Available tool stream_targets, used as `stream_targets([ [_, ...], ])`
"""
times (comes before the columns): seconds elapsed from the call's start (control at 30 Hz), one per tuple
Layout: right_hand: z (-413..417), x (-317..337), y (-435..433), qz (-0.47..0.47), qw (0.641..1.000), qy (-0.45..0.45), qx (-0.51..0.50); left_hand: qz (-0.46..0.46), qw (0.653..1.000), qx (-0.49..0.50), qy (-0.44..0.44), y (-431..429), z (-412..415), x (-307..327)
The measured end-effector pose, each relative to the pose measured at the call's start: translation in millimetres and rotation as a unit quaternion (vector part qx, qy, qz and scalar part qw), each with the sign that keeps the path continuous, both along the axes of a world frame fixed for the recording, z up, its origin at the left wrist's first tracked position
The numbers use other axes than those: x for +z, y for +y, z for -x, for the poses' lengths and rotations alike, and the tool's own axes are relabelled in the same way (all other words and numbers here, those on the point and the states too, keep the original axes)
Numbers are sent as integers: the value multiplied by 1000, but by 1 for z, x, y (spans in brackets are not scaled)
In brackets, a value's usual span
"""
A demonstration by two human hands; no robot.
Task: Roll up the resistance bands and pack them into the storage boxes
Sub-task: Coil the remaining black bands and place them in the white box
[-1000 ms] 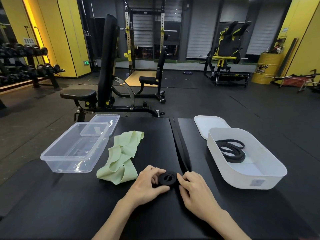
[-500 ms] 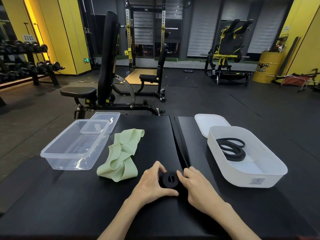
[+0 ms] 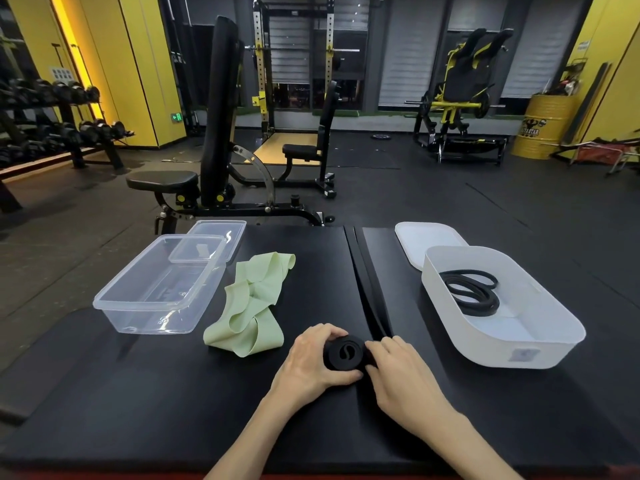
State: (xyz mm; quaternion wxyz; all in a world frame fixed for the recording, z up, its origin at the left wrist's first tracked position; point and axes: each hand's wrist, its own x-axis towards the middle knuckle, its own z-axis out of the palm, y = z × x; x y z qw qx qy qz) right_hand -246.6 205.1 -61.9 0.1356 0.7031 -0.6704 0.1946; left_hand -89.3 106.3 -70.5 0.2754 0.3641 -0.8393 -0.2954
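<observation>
A black resistance band (image 3: 344,354) is partly wound into a tight coil that stands on edge on the black mat. Its unrolled tail (image 3: 367,285) runs straight away from me along the seam. My left hand (image 3: 311,358) cups the coil from the left, and my right hand (image 3: 405,372) presses it from the right. A crumpled light green band (image 3: 252,306) lies to the left of my hands. Beside it stands a clear plastic box (image 3: 156,289). At the right, a white box (image 3: 519,344) holds a loosely coiled black band (image 3: 472,292).
A clear lid (image 3: 214,244) rests on the far rim of the clear box, and a white lid (image 3: 426,240) lies behind the white box. Past the mat (image 3: 138,393) stand a weight bench (image 3: 207,140), a dumbbell rack and a yellow drum.
The coil has grown thicker and has been tipped up onto its edge, so its spiral faces me. Both hands have stayed around it and rolled it slightly forward.
</observation>
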Motion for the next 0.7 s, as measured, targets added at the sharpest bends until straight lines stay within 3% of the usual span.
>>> stream_targets([
  [0.27,30,5,-7,-16,999,15,47,-10,995,99,-18,0,1,1],
  [0.43,25,2,-11,1,999,20,25,-7,990,136,-35,5,8,3],
  [0.7,1,-2,-2,17,998,54,12,8,990,131,-56,5,9,5],
])
